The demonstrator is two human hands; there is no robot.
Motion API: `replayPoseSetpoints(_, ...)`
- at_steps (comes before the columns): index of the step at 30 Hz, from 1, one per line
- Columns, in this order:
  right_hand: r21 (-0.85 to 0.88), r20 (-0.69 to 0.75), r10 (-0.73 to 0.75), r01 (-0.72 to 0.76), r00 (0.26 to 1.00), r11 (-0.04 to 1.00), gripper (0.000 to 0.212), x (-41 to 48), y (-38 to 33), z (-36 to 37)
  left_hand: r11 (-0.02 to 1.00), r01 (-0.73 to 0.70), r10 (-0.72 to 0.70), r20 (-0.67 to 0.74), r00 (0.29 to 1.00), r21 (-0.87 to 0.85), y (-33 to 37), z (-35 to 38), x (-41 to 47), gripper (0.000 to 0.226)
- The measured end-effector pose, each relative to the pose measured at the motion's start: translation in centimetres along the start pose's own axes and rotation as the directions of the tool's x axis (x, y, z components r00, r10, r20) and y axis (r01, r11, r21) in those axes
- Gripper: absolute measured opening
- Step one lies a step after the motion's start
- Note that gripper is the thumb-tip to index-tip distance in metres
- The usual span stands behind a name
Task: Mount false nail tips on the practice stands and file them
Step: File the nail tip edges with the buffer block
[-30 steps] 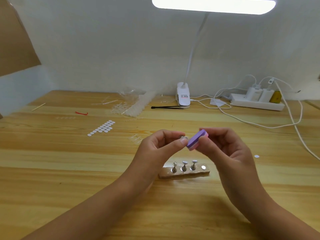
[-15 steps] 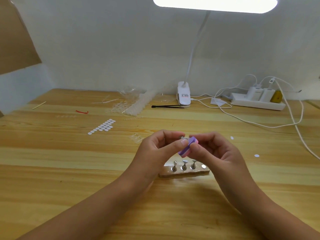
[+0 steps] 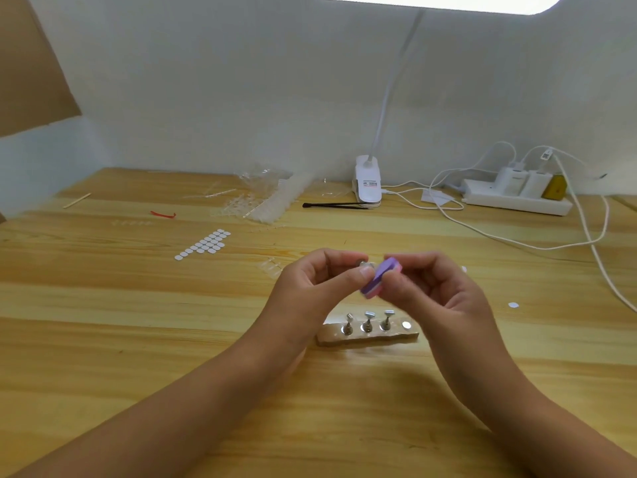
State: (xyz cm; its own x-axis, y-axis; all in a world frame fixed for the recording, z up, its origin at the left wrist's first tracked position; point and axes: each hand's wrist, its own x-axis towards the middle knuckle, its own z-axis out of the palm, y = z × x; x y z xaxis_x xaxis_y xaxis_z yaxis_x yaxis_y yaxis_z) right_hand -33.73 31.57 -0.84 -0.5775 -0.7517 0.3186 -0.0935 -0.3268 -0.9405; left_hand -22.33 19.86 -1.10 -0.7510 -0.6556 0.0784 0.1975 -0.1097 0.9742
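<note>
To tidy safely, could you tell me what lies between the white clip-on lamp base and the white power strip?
In the head view, looping white cables and a small white paper slip lie between them.

I see a pale wood-grain surface (image 3: 103,339), white wall (image 3: 206,98) along its far edge, bright lamp panel (image 3: 437,1) overhead, brown board (image 3: 27,70) at far left.

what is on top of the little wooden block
Three metal stands and one bare metal disc sit on the block. The left hand hides its left end.
</note>
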Motion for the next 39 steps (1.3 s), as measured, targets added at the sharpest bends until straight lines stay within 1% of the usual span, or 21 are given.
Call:
replayPoseSetpoints(1, -0.005, 0.011, 0.003, -0.003, 1.0, 1.0, 0.027, 0.1, 0.0, -0.1, 1.0, 0.002, -0.002, 0.0, 1.0, -0.005, -0.1, 0.0, 0.0, 0.033)
replayPoseSetpoints(3, 0.012, -0.015, 0.001, -0.001, 1.0, 1.0, 0.03, 0.2, 0.0, -0.3, 1.0, 0.007, -0.007, 0.002, 1.0, 0.0, -0.1, -0.1, 0.1, 0.033)
replayPoseSetpoints(5, 0.017, 0.002, -0.002, 0.002, 1.0, 1.0, 0.029, 0.2, -0.2, -0.3, 1.0, 0.008, -0.008, 0.009, 1.0, -0.001, -0.3, -0.1, 0.1, 0.032)
replayPoseSetpoints(10, 0.028, 0.025, -0.01, 0.009, 1.0, 1.0, 0.027, 0.4, -0.2, -0.3, 1.0, -0.002, 0.002, 0.004, 1.0, -0.024, -0.3, -0.1, 0.3, 0.024)
replayPoseSetpoints(12, 0.054, -0.012, -0.026, 0.027, 1.0, 0.998, 0.027, 0.5, 0.0, -0.2, 1.0, -0.007, 0.007, 0.005, 1.0, -0.023, -0.1, -0.2, 0.3, 0.021)
replayPoseSetpoints(15, 0.042, 0.02, -0.058, 0.057, 0.998, 0.998, 0.018, 0.7, -0.5, 0.1, 1.0, -0.014, 0.014, 0.008, 1.0, -0.021, 0.0, -0.4, 0.4, 0.02)
replayPoseSetpoints(18, 0.154, -0.161, -0.148, 0.173, 0.976, 0.973, 0.015, 1.3, -1.6, -1.3, 1.0, -0.015, 0.016, 0.064, 0.998, -0.017, 0.4, -0.7, 0.3, 0.024)
replayPoseSetpoints(19, 0.173, -0.181, -0.145, 0.177, 0.973, 0.969, 0.016, 1.4, -1.9, -1.8, 1.0, -0.01, 0.011, 0.085, 0.996, -0.017, 0.5, -0.8, 0.3, 0.027)
replayPoseSetpoints(20, 0.169, -0.159, -0.13, 0.157, 0.979, 0.973, 0.017, 1.3, -2.1, -2.1, 1.0, 0.0, 0.001, 0.104, 0.995, -0.014, 0.5, -0.9, 0.3, 0.029)
replayPoseSetpoints(23, 0.08, -0.033, -0.073, 0.076, 0.997, 0.994, 0.017, 0.7, -1.5, -2.1, 0.999, 0.037, -0.036, 0.131, 0.991, -0.003, 0.3, -0.8, 0.3, 0.027)
replayPoseSetpoints(26, 0.019, 0.021, -0.037, 0.037, 0.999, 0.999, 0.02, 0.6, -1.3, -1.9, 0.998, 0.059, -0.056, 0.137, 0.989, -0.021, 0.2, -0.7, 0.3, 0.028)
replayPoseSetpoints(29, -0.024, 0.119, 0.014, -0.011, 0.993, 1.0, 0.033, 0.4, -1.2, -1.5, 0.996, 0.066, -0.057, 0.133, 0.99, -0.063, 0.2, -0.7, 0.4, 0.029)
replayPoseSetpoints(31, -0.014, 0.131, 0.029, -0.028, 0.991, 1.0, 0.043, 0.3, -1.1, -1.4, 0.995, 0.07, -0.06, 0.122, 0.991, -0.077, 0.2, -0.7, 0.4, 0.025)
replayPoseSetpoints(32, -0.013, 0.122, 0.03, -0.029, 0.992, 1.0, 0.043, 0.3, -1.1, -1.3, 0.995, 0.071, -0.062, 0.121, 0.991, -0.074, 0.1, -0.7, 0.3, 0.025)
replayPoseSetpoints(37, 0.017, 0.126, 0.046, -0.048, 0.991, 0.999, 0.032, 0.1, -1.2, -0.9, 0.996, 0.06, -0.05, 0.142, 0.989, -0.068, 0.1, -0.4, 0.1, 0.027)
replayPoseSetpoints(39, 0.035, 0.084, 0.024, -0.027, 0.996, 0.999, 0.031, 0.0, -1.1, -0.8, 0.998, 0.05, -0.044, 0.127, 0.991, -0.041, 0.1, -0.4, 0.1, 0.03)
